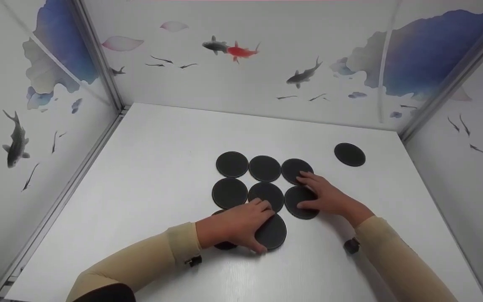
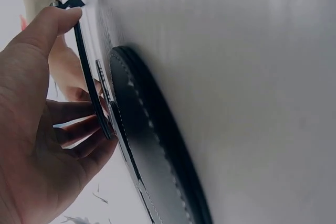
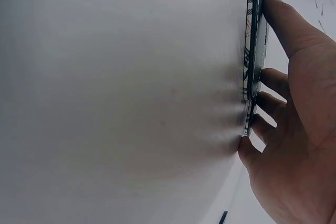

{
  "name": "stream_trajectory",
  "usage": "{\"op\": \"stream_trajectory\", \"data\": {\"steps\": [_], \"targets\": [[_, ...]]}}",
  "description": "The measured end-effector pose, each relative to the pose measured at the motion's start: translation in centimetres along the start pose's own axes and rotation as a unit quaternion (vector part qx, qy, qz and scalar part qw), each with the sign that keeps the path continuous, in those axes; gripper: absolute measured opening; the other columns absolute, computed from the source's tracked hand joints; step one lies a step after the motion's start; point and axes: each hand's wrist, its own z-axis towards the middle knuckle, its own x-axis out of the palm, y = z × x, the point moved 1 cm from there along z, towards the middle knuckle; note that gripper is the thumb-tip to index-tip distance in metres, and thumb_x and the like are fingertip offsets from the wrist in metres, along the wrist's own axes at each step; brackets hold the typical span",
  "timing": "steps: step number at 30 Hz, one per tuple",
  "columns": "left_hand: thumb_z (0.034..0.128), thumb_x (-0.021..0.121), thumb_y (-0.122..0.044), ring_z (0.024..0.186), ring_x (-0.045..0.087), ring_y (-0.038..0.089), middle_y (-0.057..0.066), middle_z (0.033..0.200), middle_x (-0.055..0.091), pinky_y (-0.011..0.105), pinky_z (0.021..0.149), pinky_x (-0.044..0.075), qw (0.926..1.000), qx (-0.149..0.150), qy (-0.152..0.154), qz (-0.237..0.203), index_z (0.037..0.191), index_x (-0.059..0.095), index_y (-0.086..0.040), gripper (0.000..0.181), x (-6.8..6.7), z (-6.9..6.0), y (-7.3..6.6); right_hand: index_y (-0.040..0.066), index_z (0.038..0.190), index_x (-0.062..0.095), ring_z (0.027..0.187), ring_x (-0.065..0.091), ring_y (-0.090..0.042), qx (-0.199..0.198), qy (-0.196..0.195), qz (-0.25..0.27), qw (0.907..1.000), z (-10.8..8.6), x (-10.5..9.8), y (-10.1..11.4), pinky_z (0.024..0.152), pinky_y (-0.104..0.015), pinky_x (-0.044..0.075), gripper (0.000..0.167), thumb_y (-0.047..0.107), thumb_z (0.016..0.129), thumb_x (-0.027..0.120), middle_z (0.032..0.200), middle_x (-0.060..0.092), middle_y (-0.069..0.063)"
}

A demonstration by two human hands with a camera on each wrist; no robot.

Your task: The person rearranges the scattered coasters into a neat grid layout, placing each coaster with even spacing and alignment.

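Observation:
Black round coasters with stitched rims lie in close rows on the white table. My left hand (image 1: pixel 239 224) pinches one coaster (image 1: pixel 273 234) by its edges, thumb on the near side and fingers on the far side. In the left wrist view that coaster (image 2: pixel 88 72) is tilted and raised off the surface. Partly hidden under the left forearm is another coaster (image 1: pixel 224 246). My right hand (image 1: pixel 329 196) rests on the right-hand column, its thumb on the middle coaster (image 1: pixel 294 200) and its fingers on the far one (image 1: pixel 294 167); these fingers are spread and fairly straight.
One separate coaster (image 1: pixel 349 154) lies toward the table's far right. Other coasters, such as the far-left one (image 1: pixel 232 164), touch their neighbours. White panels (image 1: pixel 241 84) printed with fish enclose the table (image 1: pixel 153 159) at the back and both sides.

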Motion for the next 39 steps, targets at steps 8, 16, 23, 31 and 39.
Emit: {"op": "stream_trajectory", "data": {"steps": [8,16,23,31,39], "targets": [[0.0848,0.085,-0.071,0.131,0.052,0.020,0.005,0.150,0.053,0.032,0.101,0.058,0.9999,-0.001,0.011,0.011,0.155,0.057,-0.007,0.099,0.28,-0.18,-0.23,0.003,0.167,0.047,0.165,0.023,-0.046,-0.012,-0.007,0.000,0.9999,-0.05,-0.04,-0.09,0.130,-0.066,0.024,0.095,0.048,0.094,0.089,0.179,0.030,-0.018],[0.0852,0.084,-0.073,0.133,0.053,0.020,0.005,0.153,0.053,0.033,0.101,0.059,0.9986,-0.003,0.013,0.050,0.156,0.056,-0.008,0.100,0.42,-0.15,-0.39,0.007,0.169,0.045,0.167,0.021,-0.043,-0.003,0.000,-0.003,1.0000,0.16,0.16,-0.45,0.131,-0.064,0.023,0.097,0.054,0.094,0.088,0.181,0.028,-0.014],[0.0856,0.083,-0.072,0.134,0.053,0.019,0.004,0.154,0.053,0.033,0.100,0.059,0.9989,0.005,0.009,0.046,0.157,0.055,-0.008,0.100,0.49,-0.25,-0.52,0.006,0.168,0.045,0.166,0.021,-0.044,-0.004,0.000,-0.002,1.0000,0.07,0.08,-0.26,0.131,-0.064,0.023,0.098,0.054,0.094,0.088,0.180,0.028,-0.015],[0.0875,0.083,-0.069,0.136,0.054,0.019,0.005,0.155,0.054,0.033,0.106,0.056,0.9993,-0.001,0.013,0.036,0.158,0.054,-0.008,0.098,0.51,-0.58,-0.65,0.006,0.168,0.046,0.166,0.022,-0.044,-0.010,0.000,-0.004,0.9999,0.13,0.12,-0.34,0.131,-0.064,0.024,0.098,0.055,0.094,0.087,0.180,0.028,-0.015],[0.0877,0.082,-0.072,0.136,0.054,0.019,0.005,0.156,0.053,0.034,0.105,0.057,0.9989,-0.001,0.011,0.045,0.159,0.054,-0.008,0.100,0.80,-0.57,-0.70,0.007,0.169,0.045,0.166,0.021,-0.043,-0.008,0.000,0.000,1.0000,0.10,0.15,-0.40,0.131,-0.064,0.023,0.098,0.055,0.094,0.087,0.181,0.027,-0.015]]}}
